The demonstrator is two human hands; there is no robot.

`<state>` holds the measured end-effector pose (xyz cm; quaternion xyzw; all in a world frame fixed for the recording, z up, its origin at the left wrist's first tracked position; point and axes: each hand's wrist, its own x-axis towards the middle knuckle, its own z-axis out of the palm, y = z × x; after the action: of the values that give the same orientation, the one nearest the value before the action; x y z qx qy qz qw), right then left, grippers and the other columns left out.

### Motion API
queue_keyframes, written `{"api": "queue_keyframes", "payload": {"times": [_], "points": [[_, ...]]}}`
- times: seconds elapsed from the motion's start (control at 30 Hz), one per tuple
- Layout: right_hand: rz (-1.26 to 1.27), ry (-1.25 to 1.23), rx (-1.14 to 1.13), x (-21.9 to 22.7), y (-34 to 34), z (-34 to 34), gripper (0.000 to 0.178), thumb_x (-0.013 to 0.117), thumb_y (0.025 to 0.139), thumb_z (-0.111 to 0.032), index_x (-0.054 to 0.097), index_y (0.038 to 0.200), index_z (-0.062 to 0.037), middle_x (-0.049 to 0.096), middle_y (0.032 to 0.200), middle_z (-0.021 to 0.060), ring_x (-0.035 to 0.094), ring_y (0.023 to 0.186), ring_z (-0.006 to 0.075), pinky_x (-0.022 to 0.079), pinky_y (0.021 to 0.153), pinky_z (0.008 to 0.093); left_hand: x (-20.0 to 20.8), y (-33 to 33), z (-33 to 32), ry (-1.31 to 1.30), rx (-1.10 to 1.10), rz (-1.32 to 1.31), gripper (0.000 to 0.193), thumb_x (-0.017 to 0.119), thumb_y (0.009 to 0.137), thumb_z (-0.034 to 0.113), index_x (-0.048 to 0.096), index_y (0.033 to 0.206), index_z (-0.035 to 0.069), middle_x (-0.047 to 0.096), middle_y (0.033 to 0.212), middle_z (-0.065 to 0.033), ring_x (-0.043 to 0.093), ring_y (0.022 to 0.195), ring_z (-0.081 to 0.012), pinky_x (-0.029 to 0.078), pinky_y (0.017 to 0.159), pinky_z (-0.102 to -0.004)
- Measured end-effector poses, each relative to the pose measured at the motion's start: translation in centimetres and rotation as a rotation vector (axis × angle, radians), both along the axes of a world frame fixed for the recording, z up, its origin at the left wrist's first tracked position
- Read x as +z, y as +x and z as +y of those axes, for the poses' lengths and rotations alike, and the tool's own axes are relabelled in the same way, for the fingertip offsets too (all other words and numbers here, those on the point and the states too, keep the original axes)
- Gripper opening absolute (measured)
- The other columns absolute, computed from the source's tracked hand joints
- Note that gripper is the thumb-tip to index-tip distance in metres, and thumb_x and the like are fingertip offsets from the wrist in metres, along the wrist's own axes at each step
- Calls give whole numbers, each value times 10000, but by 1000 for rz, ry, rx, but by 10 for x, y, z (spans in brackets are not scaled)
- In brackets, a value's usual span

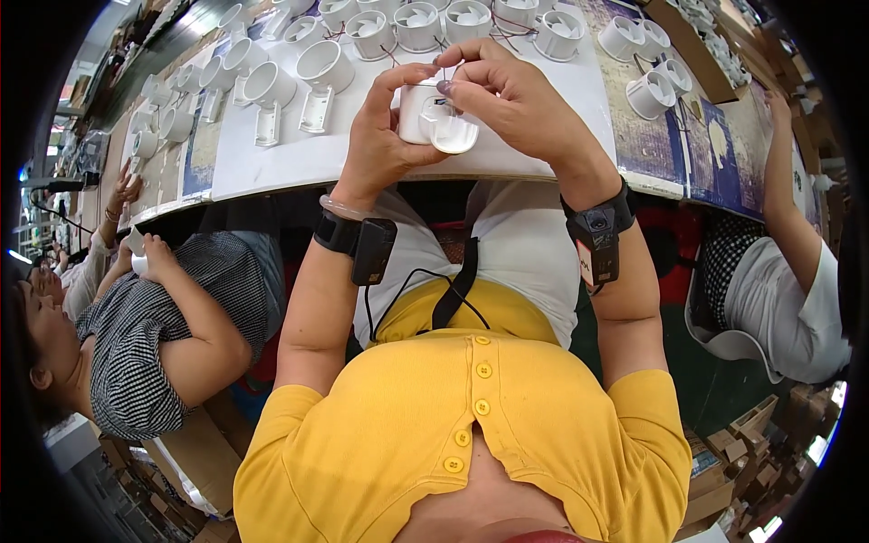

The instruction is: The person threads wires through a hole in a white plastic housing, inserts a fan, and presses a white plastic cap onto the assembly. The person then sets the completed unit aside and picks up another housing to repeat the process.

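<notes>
Above the near edge of the white work surface, my left hand [374, 136] is closed around a white plastic fan housing [414, 116]. The thumb lies along its underside and the fingertips reach its upper edge. A rounded white lobe [455, 138] sticks out at the housing's lower right. My right hand [525, 95] comes in from the right, its thumb and fingers pinched at the top of the housing. They appear to hold a thin wire [444, 74]; most of it is hidden by the fingertips.
Several white fan units [418, 27] with red and dark wires stand along the back. Left of my hands sit white cup-shaped housings [270, 86] with side brackets. More fan units [650, 95] are at right, near a cardboard box [701, 54]. Co-workers sit on both sides.
</notes>
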<state>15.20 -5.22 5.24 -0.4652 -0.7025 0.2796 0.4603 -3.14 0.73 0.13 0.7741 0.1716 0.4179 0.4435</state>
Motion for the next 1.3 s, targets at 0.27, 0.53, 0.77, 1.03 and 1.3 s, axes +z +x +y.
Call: {"api": "queue_keyframes", "payload": {"times": [0.27, 0.53, 0.77, 1.03, 1.3], "points": [[17, 41, -76, 1, -6, 7, 171, 563, 919, -154, 642, 957, -8, 565, 1111, 55, 552, 868, 109, 438, 754, 233, -9, 3, 4, 110, 53, -35, 800, 814, 660, 13, 352, 1304, 125, 451, 1346, -128, 488, 1212, -233, 421, 1014, -341], [-219, -230, -80, 25, 9, -10, 151, 597, 910, -134, 655, 965, -7, 630, 839, 28, 558, 757, 94, 450, 692, 240, -7, 3, 4, 73, 172, -69, 767, 826, 636, 126, 400, 1274, 115, 508, 1275, -124, 541, 1140, -267, 456, 947, -349], [-203, 50, -121, 21, 1, -13, 125, 648, 882, -117, 673, 897, 5, 645, 747, 29, 566, 706, 93, 450, 646, 239, -5, 2, 2, 22, 152, 51, 738, 785, 693, 88, 367, 1301, 88, 485, 1307, -110, 518, 1168, -242, 442, 963, -334], [-52, -12, 19, 13, 3, -2, 131, 649, 889, -118, 684, 900, 8, 671, 789, 48, 574, 708, 86, 447, 628, 232, -2, 10, -5, 303, 265, 121, 689, 758, 723, 54, 373, 1293, 83, 499, 1311, -121, 518, 1182, -248, 431, 977, -333], [-93, 103, -30, 22, 3, -6, 114, 629, 899, -97, 679, 896, 6, 650, 766, 36, 565, 734, 95, 428, 622, 229, -8, 8, 3, 76, 261, 0, 750, 821, 665, 179, 391, 1277, 117, 547, 1187, -100, 580, 1057, -271, 487, 871, -344]]}}
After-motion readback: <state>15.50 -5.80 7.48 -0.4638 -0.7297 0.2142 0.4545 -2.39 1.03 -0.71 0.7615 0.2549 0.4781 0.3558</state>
